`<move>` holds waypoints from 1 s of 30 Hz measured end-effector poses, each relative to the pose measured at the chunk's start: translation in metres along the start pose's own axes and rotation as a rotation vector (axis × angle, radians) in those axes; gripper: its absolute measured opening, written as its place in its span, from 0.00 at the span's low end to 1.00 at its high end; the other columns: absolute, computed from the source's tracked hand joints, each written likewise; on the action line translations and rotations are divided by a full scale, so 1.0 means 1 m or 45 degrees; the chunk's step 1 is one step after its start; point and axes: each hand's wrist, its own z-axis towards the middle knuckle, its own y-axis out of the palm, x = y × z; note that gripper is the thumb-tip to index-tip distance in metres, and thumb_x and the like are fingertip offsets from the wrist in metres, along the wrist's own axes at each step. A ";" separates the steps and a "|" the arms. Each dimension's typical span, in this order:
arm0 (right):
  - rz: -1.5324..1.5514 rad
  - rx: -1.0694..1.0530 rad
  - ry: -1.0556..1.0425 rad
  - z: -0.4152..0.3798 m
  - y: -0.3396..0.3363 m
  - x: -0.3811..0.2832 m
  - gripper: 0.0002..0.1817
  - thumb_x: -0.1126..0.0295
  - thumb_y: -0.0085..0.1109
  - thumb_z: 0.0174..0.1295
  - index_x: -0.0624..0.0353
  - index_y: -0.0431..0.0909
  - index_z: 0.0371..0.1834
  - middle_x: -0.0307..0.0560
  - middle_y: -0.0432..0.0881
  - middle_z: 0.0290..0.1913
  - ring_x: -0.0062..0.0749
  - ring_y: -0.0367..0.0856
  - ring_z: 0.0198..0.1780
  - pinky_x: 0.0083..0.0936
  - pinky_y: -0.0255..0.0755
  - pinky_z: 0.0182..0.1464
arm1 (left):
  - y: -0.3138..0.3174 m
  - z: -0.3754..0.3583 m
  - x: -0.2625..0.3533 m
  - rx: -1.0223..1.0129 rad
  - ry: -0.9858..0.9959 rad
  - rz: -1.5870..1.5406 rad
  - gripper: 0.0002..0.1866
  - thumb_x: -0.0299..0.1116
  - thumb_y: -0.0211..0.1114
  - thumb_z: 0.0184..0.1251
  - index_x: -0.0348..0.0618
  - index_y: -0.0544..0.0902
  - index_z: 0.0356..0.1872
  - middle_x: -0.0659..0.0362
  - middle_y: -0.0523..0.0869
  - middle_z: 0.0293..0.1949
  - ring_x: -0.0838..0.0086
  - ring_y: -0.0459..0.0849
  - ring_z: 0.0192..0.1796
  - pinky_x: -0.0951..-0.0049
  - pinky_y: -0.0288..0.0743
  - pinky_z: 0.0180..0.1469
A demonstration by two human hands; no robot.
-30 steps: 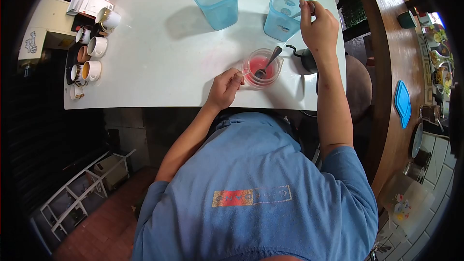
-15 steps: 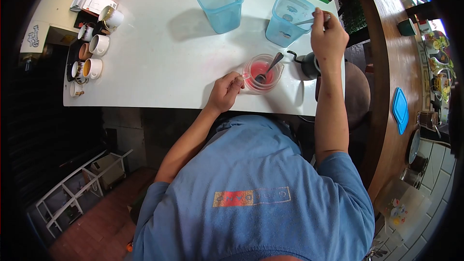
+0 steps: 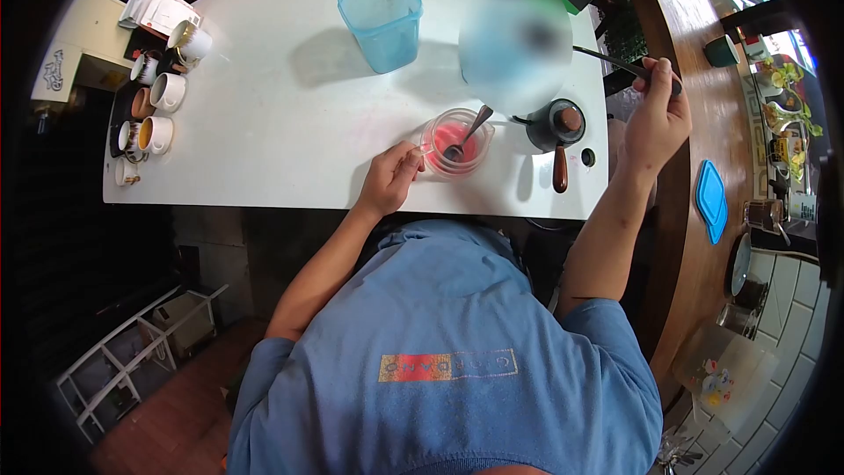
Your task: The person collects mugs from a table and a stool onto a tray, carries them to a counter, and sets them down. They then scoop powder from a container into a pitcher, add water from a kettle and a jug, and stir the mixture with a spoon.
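Note:
My left hand [image 3: 391, 178] is closed on the handle of a clear glass jug [image 3: 475, 163] near the table's front edge. Pinkish-red liquid [image 3: 447, 136] lies in the jug, and a metal spoon [image 3: 477, 122] leans in it. Out past the table's right side, my right hand [image 3: 659, 127] is closed round the dark handle of a spoon [image 3: 611, 62]. The spoon's far end points left into a round blurred patch, so its bowl and any contents are hidden. That patch also covers most of the right blue container [image 3: 463, 70].
Another blue plastic container [image 3: 387, 40] stands farther back. A black pot [image 3: 545, 129] with a wooden handle is right of the jug. Several cups [image 3: 167, 92] line the table's left end. A blue lid [image 3: 712, 200] lies on the wooden counter [image 3: 673, 237] at right.
My right hand has moved right and down with the spoon, away from the right container. The pot it partly covered now shows. My left hand still grips the jug; the view has shifted slightly.

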 end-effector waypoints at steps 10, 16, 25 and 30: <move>0.132 0.017 0.110 -0.014 -0.002 0.005 0.12 0.66 0.55 0.68 0.67 0.80 0.38 0.41 0.82 0.32 0.15 0.74 0.29 0.12 0.66 0.34 | 0.002 0.001 0.000 0.046 -0.009 -0.031 0.19 0.43 0.50 0.75 0.37 0.75 0.31 0.61 0.77 0.24 0.80 0.72 0.25 0.79 0.67 0.29; -0.338 -0.069 -0.179 -0.008 0.040 0.036 0.13 0.64 0.55 0.66 0.64 0.82 0.33 0.42 0.83 0.24 0.21 0.81 0.26 0.18 0.71 0.30 | 0.003 0.001 0.001 0.045 -0.024 -0.055 0.20 0.44 0.50 0.74 0.37 0.75 0.30 0.61 0.76 0.24 0.81 0.72 0.25 0.79 0.66 0.29; -0.898 -0.359 -0.407 -0.019 0.076 0.054 0.15 0.62 0.54 0.63 0.63 0.80 0.26 0.52 0.81 0.21 0.48 0.80 0.26 0.38 0.73 0.31 | 0.001 0.000 0.002 0.031 -0.030 -0.026 0.20 0.45 0.51 0.74 0.38 0.74 0.29 0.62 0.76 0.24 0.80 0.71 0.25 0.79 0.66 0.28; -0.907 -0.391 -0.320 -0.023 0.080 0.054 0.15 0.63 0.54 0.62 0.63 0.80 0.26 0.53 0.80 0.20 0.50 0.80 0.26 0.39 0.73 0.32 | 0.003 0.001 -0.002 0.057 0.013 -0.025 0.20 0.44 0.51 0.74 0.38 0.74 0.29 0.62 0.76 0.23 0.80 0.71 0.24 0.79 0.65 0.28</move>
